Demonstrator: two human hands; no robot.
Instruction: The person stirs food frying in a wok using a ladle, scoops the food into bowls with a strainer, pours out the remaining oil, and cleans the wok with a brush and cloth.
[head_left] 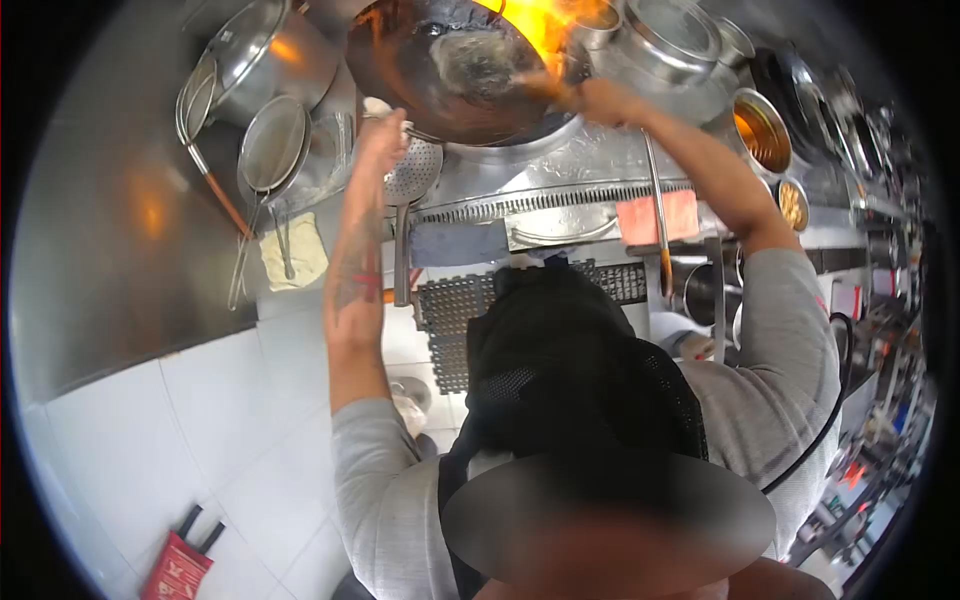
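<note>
A dark wok (400, 70) is tilted over the burner at the top of the head view, with a wet, shiny patch inside it. My left hand (383, 140) is closed around the wok's near-left rim or handle, with a white cloth (376, 107) bunched in the grip. My right hand (608, 103) is closed on a tan, brush-like tool (545, 88); motion blurs it, and its tip reaches into the wok. Tall orange flames (545, 25) rise at the wok's far right side. A perforated skimmer (413, 172) lies just right of my left forearm.
Strainers (273, 145) and a large lidded pot (245, 55) stand at left. A folded pale cloth (293, 252) lies below them. A long-handled ladle (657, 200) crosses the front edge by a pink cloth (657, 217). An orange-liquid container (762, 130) sits at right.
</note>
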